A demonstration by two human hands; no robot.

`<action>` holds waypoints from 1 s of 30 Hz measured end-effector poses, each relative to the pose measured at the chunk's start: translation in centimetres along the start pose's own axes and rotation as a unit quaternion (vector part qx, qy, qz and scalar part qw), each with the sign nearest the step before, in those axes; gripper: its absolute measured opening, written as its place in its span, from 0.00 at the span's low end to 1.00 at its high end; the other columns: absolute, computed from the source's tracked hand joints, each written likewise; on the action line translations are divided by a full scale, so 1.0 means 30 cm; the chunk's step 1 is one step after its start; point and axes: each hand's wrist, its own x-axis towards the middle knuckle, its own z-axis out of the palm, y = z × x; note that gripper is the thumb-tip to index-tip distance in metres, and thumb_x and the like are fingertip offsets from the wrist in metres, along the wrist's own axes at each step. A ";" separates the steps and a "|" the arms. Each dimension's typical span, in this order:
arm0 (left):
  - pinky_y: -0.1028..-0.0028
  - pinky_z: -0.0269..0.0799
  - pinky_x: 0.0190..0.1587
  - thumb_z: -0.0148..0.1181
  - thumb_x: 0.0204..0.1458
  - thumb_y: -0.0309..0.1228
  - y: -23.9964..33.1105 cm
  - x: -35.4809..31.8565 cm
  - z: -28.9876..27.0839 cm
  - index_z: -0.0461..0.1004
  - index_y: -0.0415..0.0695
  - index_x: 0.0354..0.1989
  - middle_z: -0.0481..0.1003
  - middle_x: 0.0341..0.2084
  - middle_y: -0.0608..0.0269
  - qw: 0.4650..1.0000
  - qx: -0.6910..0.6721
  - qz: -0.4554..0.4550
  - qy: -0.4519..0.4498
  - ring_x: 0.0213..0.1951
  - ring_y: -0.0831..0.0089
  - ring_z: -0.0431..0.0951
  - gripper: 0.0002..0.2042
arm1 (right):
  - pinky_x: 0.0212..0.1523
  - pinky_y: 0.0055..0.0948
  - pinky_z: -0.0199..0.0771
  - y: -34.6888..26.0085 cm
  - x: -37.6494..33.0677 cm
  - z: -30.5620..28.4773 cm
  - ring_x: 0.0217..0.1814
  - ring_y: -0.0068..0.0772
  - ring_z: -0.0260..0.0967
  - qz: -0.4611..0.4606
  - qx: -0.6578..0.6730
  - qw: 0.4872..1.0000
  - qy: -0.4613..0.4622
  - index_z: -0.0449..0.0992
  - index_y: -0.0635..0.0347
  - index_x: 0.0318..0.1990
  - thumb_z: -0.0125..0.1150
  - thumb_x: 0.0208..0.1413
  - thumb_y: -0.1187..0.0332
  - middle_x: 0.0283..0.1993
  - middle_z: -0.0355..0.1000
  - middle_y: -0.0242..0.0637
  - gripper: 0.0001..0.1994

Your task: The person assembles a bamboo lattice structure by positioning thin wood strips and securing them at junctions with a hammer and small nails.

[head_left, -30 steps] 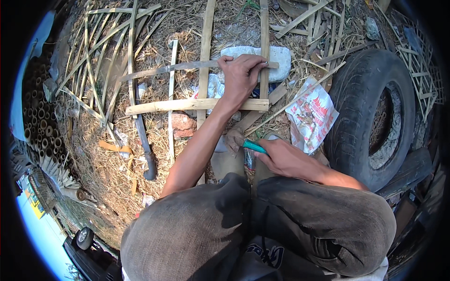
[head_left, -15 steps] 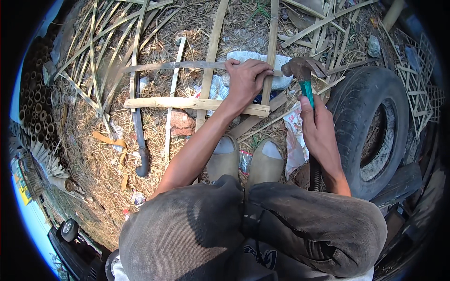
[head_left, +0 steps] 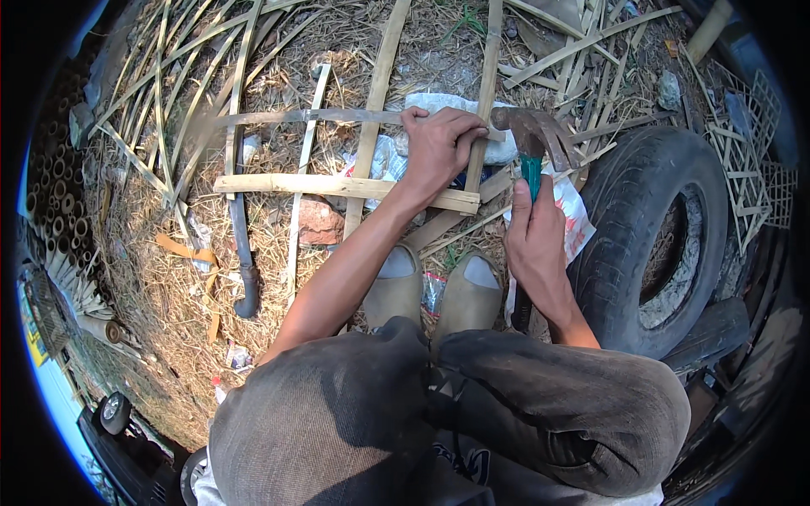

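My left hand (head_left: 440, 150) is closed over the right end of a thin bamboo strip (head_left: 295, 117), pressing it against a long bamboo slat (head_left: 489, 63). This slat and a second slat (head_left: 381, 84) run away from me, joined near my feet by a thicker bamboo crosspiece (head_left: 325, 185). A pale, flat block (head_left: 502, 152) lies under the joint by my left fingers. My right hand (head_left: 537, 244) grips a claw hammer (head_left: 531, 169) by its green and black handle. Its rusty head is just right of my left fingertips. Whether the hammer touches anything, I cannot tell.
A large tyre (head_left: 658, 244) lies close on my right. On the straw-covered ground to the left are a long dark blade (head_left: 240, 228) with a curved handle, a reddish brick piece (head_left: 321, 221) and an orange strap (head_left: 187, 250). Loose bamboo strips (head_left: 160, 101) spread beyond.
My right hand and the hammer have moved left, bringing the hammer head closer to my left fingers. My left hand stays on the strip. The whole view has shifted slightly.
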 end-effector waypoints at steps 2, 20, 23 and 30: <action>0.59 0.51 0.55 0.66 0.56 0.28 0.002 0.003 0.004 0.85 0.51 0.37 0.85 0.36 0.71 1.000 0.016 -0.007 -0.020 0.41 0.74 0.82 0.04 | 0.28 0.61 0.61 0.031 0.013 -0.001 0.29 0.74 0.70 -0.007 -0.022 1.000 -0.008 0.66 0.69 0.46 0.46 0.75 0.61 0.23 0.69 0.62 0.15; 0.60 0.50 0.55 0.67 0.55 0.28 0.021 0.025 0.021 0.86 0.51 0.36 0.85 0.35 0.72 1.000 -0.018 -0.005 -0.014 0.41 0.75 0.81 0.04 | 0.24 0.54 0.64 -0.012 0.001 -0.048 0.25 0.67 0.73 -0.050 -0.048 0.997 0.015 0.66 0.72 0.46 0.46 0.75 0.62 0.21 0.70 0.60 0.16; 0.60 0.53 0.53 0.67 0.54 0.28 0.013 0.007 0.007 0.85 0.51 0.33 0.84 0.33 0.70 1.000 -0.001 0.003 -0.001 0.39 0.72 0.82 0.03 | 0.23 0.52 0.64 -0.011 0.026 -0.029 0.23 0.62 0.74 -0.011 -0.081 0.996 -0.033 0.67 0.72 0.45 0.46 0.75 0.61 0.20 0.70 0.58 0.18; 0.61 0.50 0.55 0.67 0.55 0.29 0.013 0.016 0.013 0.85 0.52 0.37 0.85 0.35 0.72 0.999 -0.026 -0.016 -0.022 0.40 0.75 0.81 0.04 | 0.22 0.49 0.62 -0.021 0.002 -0.084 0.20 0.58 0.71 -0.035 -0.006 0.999 0.026 0.68 0.73 0.45 0.47 0.75 0.60 0.19 0.69 0.56 0.18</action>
